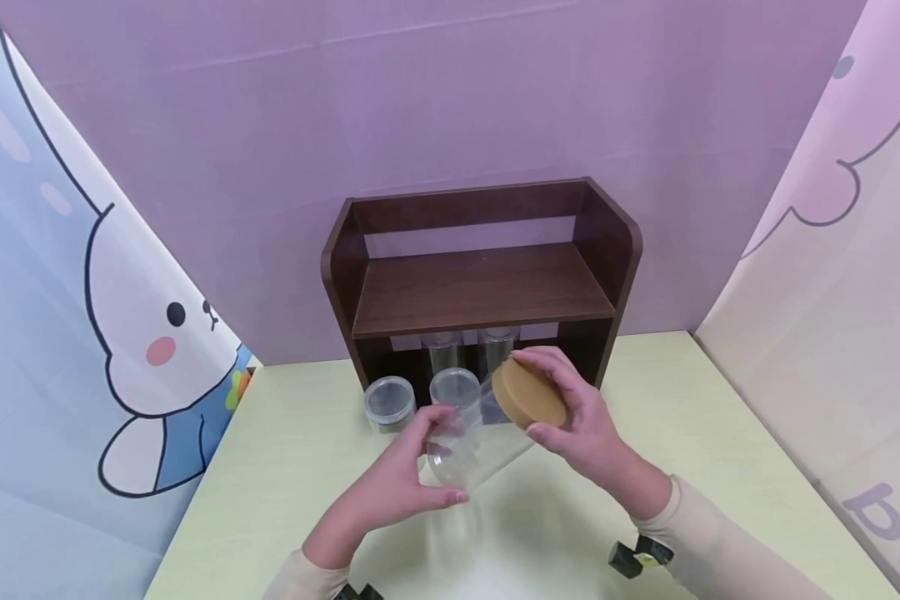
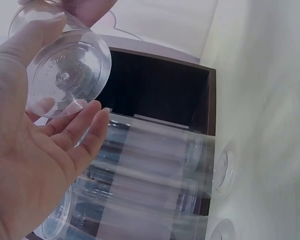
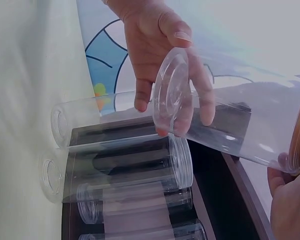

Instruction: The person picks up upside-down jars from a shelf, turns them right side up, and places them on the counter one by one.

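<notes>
A clear plastic jar (image 1: 491, 450) with a tan lid (image 1: 531, 395) is held tilted above the table, in front of the shelf. My right hand (image 1: 583, 429) grips the lid at its edge, thumb on the near side and fingers over the far side. At the jar's bottom end, my left hand (image 1: 392, 483) holds it between thumb and fingers. The left wrist view shows the round base (image 2: 67, 75) facing the camera, thumb above and fingertips below. Through the clear wall (image 3: 230, 112) in the right wrist view, nothing shows inside the jar.
A dark brown two-level shelf (image 1: 487, 287) stands at the back against a purple cloth. Two clear jars (image 1: 390, 400) (image 1: 454, 385) with clear tops stand before it, and more clear jars (image 1: 498, 350) in its lower level. Printed cloths hang at both sides of the pale table (image 1: 675, 433).
</notes>
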Available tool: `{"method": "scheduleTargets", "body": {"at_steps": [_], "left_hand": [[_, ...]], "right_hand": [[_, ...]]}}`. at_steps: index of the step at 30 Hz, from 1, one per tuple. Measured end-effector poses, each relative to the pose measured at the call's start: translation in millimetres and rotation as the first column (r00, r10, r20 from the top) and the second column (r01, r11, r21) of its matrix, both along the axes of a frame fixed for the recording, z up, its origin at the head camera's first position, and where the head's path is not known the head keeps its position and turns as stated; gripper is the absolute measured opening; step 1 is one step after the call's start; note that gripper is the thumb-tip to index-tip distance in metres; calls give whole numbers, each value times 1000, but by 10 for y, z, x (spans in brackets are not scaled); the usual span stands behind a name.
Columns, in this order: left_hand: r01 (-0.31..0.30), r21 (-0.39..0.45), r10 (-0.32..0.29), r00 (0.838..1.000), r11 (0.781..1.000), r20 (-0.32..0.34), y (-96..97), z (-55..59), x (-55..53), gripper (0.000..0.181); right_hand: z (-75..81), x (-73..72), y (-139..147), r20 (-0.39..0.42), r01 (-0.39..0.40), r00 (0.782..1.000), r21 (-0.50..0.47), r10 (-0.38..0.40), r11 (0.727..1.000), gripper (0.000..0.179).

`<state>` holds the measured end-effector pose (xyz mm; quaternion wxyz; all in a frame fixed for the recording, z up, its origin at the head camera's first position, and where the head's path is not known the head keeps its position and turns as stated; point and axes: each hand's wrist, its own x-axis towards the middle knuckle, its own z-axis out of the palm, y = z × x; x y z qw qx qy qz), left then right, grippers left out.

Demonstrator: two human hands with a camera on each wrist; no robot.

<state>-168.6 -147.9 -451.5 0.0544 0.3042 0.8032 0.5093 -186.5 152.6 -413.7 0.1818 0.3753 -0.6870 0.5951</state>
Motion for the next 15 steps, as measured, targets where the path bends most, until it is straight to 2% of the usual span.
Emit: {"method": "scheduleTargets", "body": {"at_steps": [15], "left_hand": [[5, -15, -5, 1000, 1000, 4, 28, -52, -18, 100]], "right_hand": [[3, -10, -33, 27, 11, 1000, 43, -12, 999, 87]]}}
